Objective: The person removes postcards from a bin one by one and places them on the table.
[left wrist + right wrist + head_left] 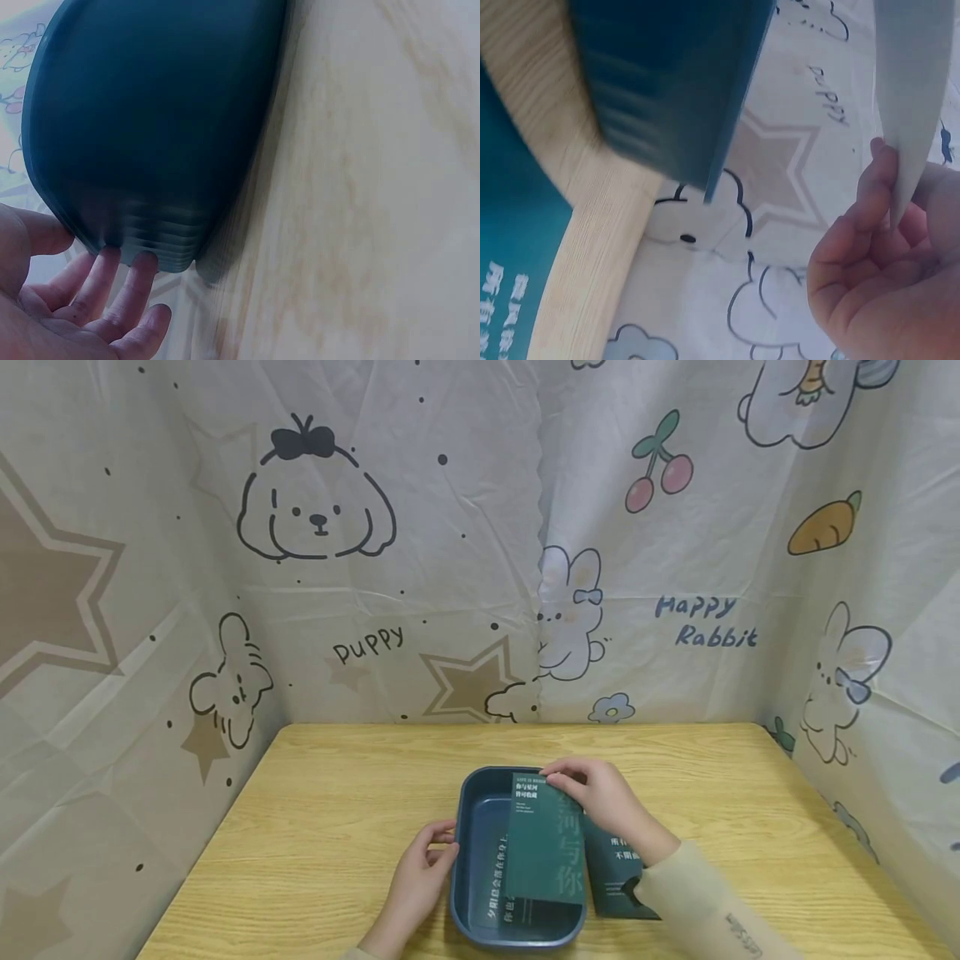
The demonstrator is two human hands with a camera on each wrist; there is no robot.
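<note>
A dark blue rectangular tray (465, 893) stands on the table, with a green card (491, 893) with white lettering lying in it. At the tray's left rim my left hand (423, 868) grips, its thumb (52, 234) on the rim and its fingertips against the ribbed outer wall. Over the tray's right part, my right hand (603, 797) pinches another green card (543, 852) by its top right corner. That card's pale back (911, 82) faces the right wrist camera. It hides part of the card in the tray.
Right of the tray, partly under my right forearm, lies a dark green printed piece (615, 889) with a dark notch-like mark. The wooden table (337, 793) ends at the back against a patterned cloth (450, 568), which also hangs at both sides.
</note>
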